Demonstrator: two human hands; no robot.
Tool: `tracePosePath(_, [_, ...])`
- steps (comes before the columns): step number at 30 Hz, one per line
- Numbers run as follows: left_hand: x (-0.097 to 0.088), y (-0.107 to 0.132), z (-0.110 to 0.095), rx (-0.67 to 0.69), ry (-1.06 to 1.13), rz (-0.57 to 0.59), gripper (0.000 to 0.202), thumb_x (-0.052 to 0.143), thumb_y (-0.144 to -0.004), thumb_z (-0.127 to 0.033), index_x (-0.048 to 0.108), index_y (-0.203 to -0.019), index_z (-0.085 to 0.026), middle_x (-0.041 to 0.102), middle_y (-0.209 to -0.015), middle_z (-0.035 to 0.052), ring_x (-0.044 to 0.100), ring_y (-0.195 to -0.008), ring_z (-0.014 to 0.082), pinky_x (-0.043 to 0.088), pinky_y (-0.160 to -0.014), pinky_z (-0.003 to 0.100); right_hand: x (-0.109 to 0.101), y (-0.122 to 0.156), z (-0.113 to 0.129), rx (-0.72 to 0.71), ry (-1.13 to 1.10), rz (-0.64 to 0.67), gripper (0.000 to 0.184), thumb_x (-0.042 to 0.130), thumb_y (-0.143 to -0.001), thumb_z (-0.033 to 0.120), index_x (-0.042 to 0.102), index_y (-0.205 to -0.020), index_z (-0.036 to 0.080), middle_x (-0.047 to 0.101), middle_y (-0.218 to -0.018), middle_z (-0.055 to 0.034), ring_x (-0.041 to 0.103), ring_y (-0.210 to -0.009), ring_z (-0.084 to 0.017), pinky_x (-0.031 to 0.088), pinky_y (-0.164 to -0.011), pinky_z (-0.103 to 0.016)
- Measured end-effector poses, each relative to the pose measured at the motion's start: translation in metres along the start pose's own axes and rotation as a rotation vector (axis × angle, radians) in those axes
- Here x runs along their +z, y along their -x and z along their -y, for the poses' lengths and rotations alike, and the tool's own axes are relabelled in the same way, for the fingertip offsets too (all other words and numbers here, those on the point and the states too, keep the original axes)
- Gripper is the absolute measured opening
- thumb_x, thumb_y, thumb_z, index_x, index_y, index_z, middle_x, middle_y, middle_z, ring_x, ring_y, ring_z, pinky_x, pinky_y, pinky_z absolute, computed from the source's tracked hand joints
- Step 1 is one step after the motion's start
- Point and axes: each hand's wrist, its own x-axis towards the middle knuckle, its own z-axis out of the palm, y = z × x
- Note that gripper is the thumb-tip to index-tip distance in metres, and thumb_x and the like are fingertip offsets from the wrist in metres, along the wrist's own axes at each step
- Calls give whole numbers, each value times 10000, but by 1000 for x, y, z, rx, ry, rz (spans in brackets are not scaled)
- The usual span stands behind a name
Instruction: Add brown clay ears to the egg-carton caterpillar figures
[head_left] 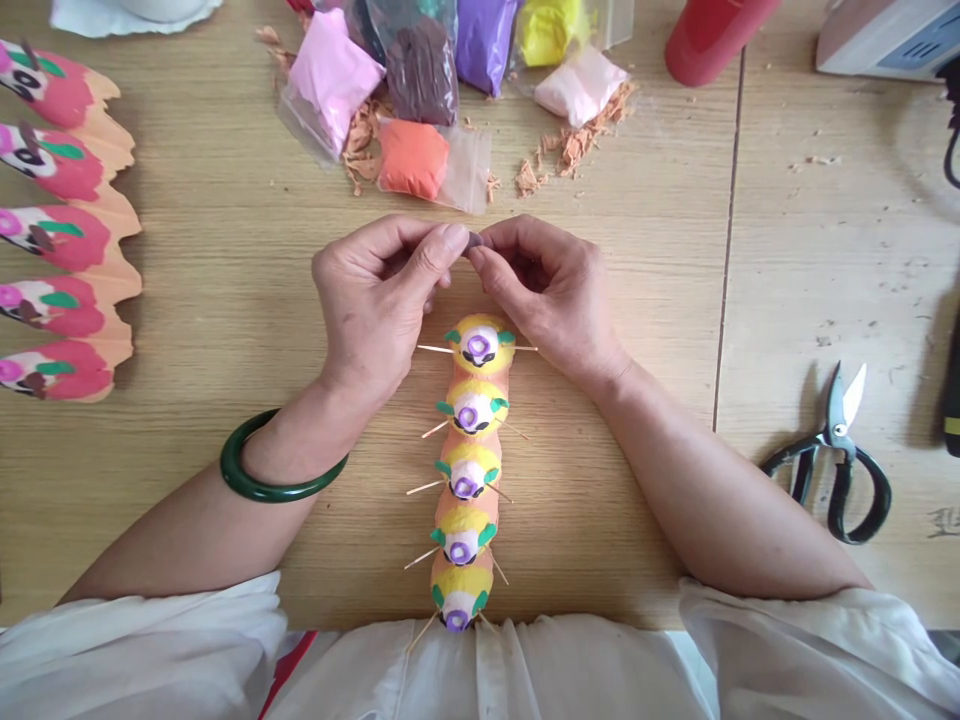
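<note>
Between my two hands is a small dark brown piece of modelling clay [473,241]. My left hand [386,290], with a green bangle [240,465] on its wrist, pinches one side of it between thumb and forefinger. The other side is pinched by my right hand [551,285]. Just below them lies a row of egg-carton cups [480,375] covered in yellow and white clay. Each cup bears a purple ring, green leaf-like bits and dark marks, and thin wooden sticks jut out at the sides.
Bags of coloured clay, among them an orange one [414,158] and a brown one [424,75], lie at the back near carton scraps [581,140]. Black-handled scissors [836,440] rest at right. A red decorated carton strip [124,255] lies left; a red cylinder [709,40] stands behind.
</note>
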Motion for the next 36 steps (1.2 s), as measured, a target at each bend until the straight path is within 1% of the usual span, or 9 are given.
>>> tracePosePath(3, [1, 0, -3, -16, 20, -1, 231, 892, -816, -441, 840, -745, -228, 571, -583, -31, 342, -450, 34, 258, -391, 235, 0, -1, -2, 8, -22, -10, 447, 683, -890, 697, 657, -805, 259, 632, -718, 11, 465, -657, -140, 426, -624, -311])
tracePosePath(6, [2, 1, -7, -52, 34, 18, 193, 841, -887, -415, 864, -826, -233, 589, -639, -13, 347, -458, 39, 227, -393, 267, 0, -2, -3, 57, 12, -14, 439, 745, -834, 707, 643, -788, 283, 610, -683, 14, 469, -679, -160, 442, -621, -319])
tracePosePath(9, [1, 2, -6, -32, -12, 29, 169, 875, -854, -404, 856, -824, -239, 568, -613, -26, 354, -471, 48, 237, -422, 284, 0, -1, -1, 28, 4, -24, 431, 713, -881, 670, 630, -772, 262, 573, -677, 16, 446, -646, -148, 415, -615, -326])
tracePosePath(14, [-3, 1, 1, -15, -89, 49, 288, 846, -841, -542, 792, -802, -262, 507, -577, -33, 392, -528, 87, 251, -511, 317, 1, 1, 1, -6, -98, -32, 397, 691, -935, 590, 640, -817, 215, 565, -710, 26, 446, -623, -115, 369, -591, -310])
tracePosePath(17, [-5, 1, 2, -49, -116, 93, 340, 811, -849, -603, 773, -846, -265, 507, -615, -18, 417, -602, 111, 258, -568, 327, 1, 1, 0, -6, -112, -40, 393, 707, -928, 593, 640, -805, 226, 572, -702, 25, 459, -617, -119, 395, -587, -308])
tracePosePath(22, [-5, 0, 0, -98, -87, 108, 431, 731, -872, -701, 784, -933, -278, 542, -685, 7, 418, -640, 126, 243, -567, 330, 1, 1, 1, 8, -84, -53, 397, 695, -936, 600, 634, -795, 234, 580, -709, 20, 480, -628, -120, 431, -585, -293])
tracePosePath(29, [-5, -4, 5, -79, -25, 120, 444, 757, -840, -712, 741, -830, -269, 485, -618, 3, 431, -646, 136, 260, -544, 322, 1, 1, -1, 22, -135, -137, 337, 727, -929, 552, 647, -832, 239, 581, -725, 19, 492, -636, -123, 479, -568, -285])
tracePosePath(33, [-3, -3, -2, -134, -37, 141, 440, 736, -879, -688, 772, -795, -257, 546, -636, 8, 392, -587, 118, 265, -527, 329, -1, 1, 1, 1, -211, -196, 304, 724, -941, 514, 652, -838, 236, 578, -710, 24, 477, -580, -112, 472, -507, -276])
tracePosePath(36, [-2, -3, -7, -127, -10, 162, 416, 732, -904, -642, 806, -759, -259, 591, -618, 11, 384, -521, 107, 264, -496, 330, -3, 0, 1, 18, -197, -205, 350, 704, -939, 573, 633, -832, 247, 598, -727, 12, 499, -581, -122, 468, -494, -288])
